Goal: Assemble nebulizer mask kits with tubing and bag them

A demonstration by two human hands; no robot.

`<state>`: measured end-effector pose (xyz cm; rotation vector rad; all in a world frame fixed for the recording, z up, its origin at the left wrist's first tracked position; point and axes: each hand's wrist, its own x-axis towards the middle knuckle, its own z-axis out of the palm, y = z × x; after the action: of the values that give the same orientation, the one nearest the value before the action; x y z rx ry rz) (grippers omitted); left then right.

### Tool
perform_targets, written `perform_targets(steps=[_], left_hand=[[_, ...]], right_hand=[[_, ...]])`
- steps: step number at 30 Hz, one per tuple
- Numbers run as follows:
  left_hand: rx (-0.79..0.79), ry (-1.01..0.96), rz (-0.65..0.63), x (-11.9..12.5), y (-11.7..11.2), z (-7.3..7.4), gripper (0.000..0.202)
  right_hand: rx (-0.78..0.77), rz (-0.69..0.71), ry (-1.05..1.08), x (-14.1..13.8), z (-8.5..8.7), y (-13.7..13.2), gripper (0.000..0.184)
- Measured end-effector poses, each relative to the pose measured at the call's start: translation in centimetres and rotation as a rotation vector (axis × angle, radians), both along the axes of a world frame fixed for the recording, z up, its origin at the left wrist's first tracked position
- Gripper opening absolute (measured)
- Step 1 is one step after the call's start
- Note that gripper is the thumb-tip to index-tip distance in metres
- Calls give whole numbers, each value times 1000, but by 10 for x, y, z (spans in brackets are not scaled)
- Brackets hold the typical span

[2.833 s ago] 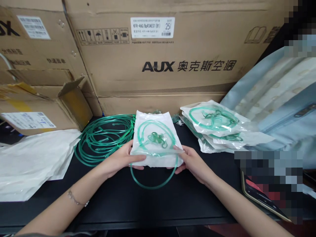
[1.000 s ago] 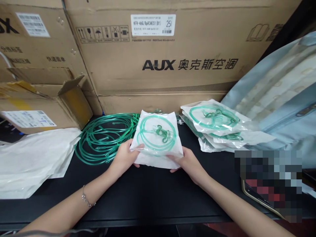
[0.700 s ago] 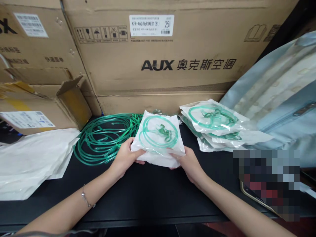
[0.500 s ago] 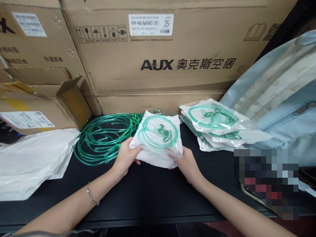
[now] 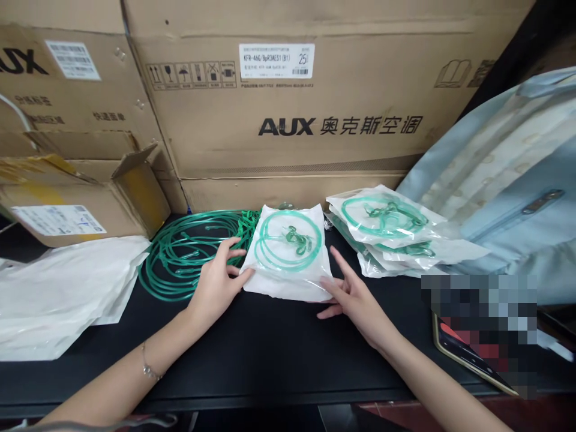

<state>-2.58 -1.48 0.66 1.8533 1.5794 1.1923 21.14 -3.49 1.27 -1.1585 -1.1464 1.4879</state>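
Observation:
A flat pouch with a clear front and white backing point(image 5: 288, 288) lies in the middle of the black tabletop, with coiled green tubing point(image 5: 265, 240) inside. My left hand point(image 5: 220, 273) is at its left edge, thumb against the pouch and fingers spread above loose green tubing. At the lower right corner, my right hand point(image 5: 355, 294) has its thumb on the pouch and its other fingers stretched apart. Both hands are open. Loose loops of green tubing point(image 5: 157, 264) lie left of the pouch. Several filled pouches point(image 5: 382, 219) are stacked to its right.
White pouches point(image 5: 67, 294) lie in a pile at left, before an opened cardboard box point(image 5: 67, 192). A large carton point(image 5: 292, 144) stands behind. At right are a light blue fabric bag point(image 5: 517, 198) and a phone point(image 5: 477, 360), partly blurred. The table's front edge point(image 5: 270, 402) runs below.
The pouch has come down onto the table. My hands have loosened from its edges, and their fingers have spread. The view has shifted slightly.

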Motion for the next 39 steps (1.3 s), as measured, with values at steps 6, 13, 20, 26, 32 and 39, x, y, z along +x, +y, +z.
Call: perform_targets(steps=[6, 13, 20, 26, 32, 39], left_hand=[[582, 521, -208, -14, 2, -4, 18], [736, 608, -356, -29, 3, -9, 20], [701, 694, -578, -28, -7, 3, 22], [550, 510, -511, -19, -4, 45, 28], [631, 283, -298, 8, 9, 140, 41], [-256, -66, -736, 47, 19, 136, 43]], right_hand=[[-8, 69, 87, 6, 0, -1, 54], [-87, 70, 259, 9, 2, -1, 40], [60, -153, 31, 7, -1, 8, 28], [512, -205, -135, 31, 47, 22, 21], [737, -91, -145, 44, 127, 26, 9], [616, 636, -464, 0, 150, 56, 27]])
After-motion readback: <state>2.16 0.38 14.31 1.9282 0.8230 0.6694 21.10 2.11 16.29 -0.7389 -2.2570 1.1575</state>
